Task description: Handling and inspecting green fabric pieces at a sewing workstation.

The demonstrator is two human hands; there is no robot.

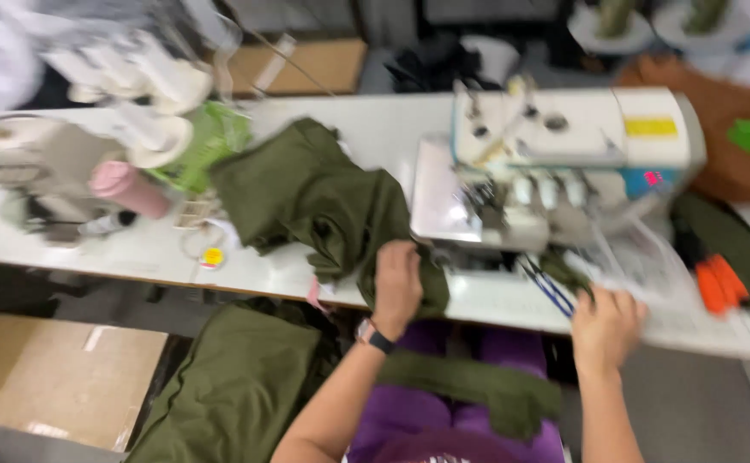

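Observation:
My left hand (396, 287) rests on a heap of olive green fabric (324, 201) at the front edge of a white table (126, 253), fingers pressing on the cloth. My right hand (606, 326) lies at the table edge, right of a white sewing machine (555, 163); blur hides whether it holds anything. A pair of blue-handled scissors or tweezers (548, 287) lies between my hands. More olive fabric (469, 390) drapes over my lap, which is clad in purple.
A pink thread cone (128, 189) and white thread cones (165, 111) stand at the left. A cardboard box (58, 377) sits on the floor at lower left. An orange tool (720, 285) and dark cloth lie at the right. Olive fabric (238, 386) hangs below the table.

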